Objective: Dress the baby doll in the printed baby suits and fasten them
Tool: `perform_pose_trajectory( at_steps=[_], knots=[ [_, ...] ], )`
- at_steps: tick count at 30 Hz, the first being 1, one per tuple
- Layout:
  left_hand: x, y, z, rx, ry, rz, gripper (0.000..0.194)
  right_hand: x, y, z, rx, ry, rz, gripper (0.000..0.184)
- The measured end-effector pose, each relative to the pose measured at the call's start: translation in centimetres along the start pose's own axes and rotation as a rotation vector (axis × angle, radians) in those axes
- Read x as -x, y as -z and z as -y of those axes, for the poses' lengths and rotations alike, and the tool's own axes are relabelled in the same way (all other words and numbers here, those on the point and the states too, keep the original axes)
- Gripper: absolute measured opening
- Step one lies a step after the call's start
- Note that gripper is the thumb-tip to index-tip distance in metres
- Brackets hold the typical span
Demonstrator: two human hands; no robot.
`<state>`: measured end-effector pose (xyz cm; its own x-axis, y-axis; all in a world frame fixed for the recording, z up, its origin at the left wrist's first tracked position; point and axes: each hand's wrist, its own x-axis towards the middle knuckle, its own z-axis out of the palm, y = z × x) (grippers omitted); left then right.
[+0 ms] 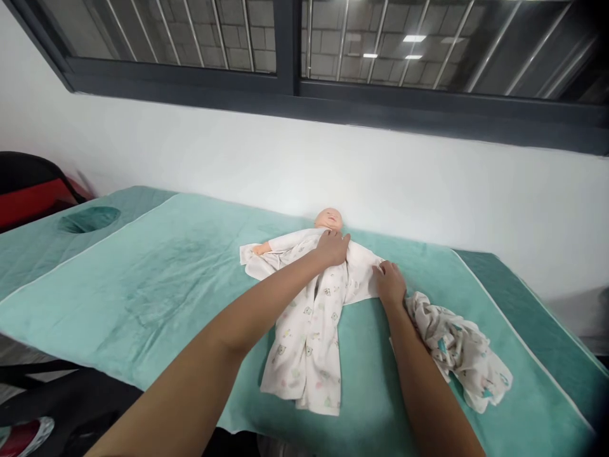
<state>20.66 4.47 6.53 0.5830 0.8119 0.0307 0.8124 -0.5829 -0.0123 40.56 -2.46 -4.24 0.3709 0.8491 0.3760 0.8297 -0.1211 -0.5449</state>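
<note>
Head view: left of the left hand (333, 248), grip unclear, the doll (328, 219) has one arm (261, 249) sleeved; the right hand (392, 284) pinches the garment's (309, 355) other sleeve (362, 273), doll arm unseen.

Bare arms (223, 336) — slim, tapering — and bare hands (333, 248).

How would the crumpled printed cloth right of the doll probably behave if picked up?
The crumpled printed cloth would likely be floppy, since it lies in soft, irregular folds. It looks thin, so probably light for its size. Being loosely bunched on the green bed cover, it may unfold and sag rather than roll.
</note>
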Motion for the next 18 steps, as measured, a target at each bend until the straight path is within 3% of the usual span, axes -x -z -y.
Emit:
perform_pose_trajectory(
  at_steps=[3,7,10,14,18],
  knots=[
    [0.7,0.8,1.4,-0.024,-0.019,0.069,0.063,-0.3,0.5,-0.1,-0.154,-0.129,0.011,0.017],
    [0.3,1.7,1.8,-0.061,-0.032,0.149,0.050,-0.9,0.9,-0.5,-0.250,-0.227,-0.100,0.016],
    [-0.8,1.2,0.1,-0.084,-0.048,0.168,0.043,-1.0,1.1,-0.5,-0.282,-0.255,-0.145,0.015],
    [-2.6,-0.9,-2.9,-0.090,-0.071,0.137,0.040,-0.9,1.0,-0.2,-0.292,-0.265,-0.152,0.017],
    [-4.0,-2.8,-4.3,-0.074,-0.037,0.102,0.039,-0.9,0.7,-0.4,-0.268,-0.264,-0.121,0.019]
  ],
)
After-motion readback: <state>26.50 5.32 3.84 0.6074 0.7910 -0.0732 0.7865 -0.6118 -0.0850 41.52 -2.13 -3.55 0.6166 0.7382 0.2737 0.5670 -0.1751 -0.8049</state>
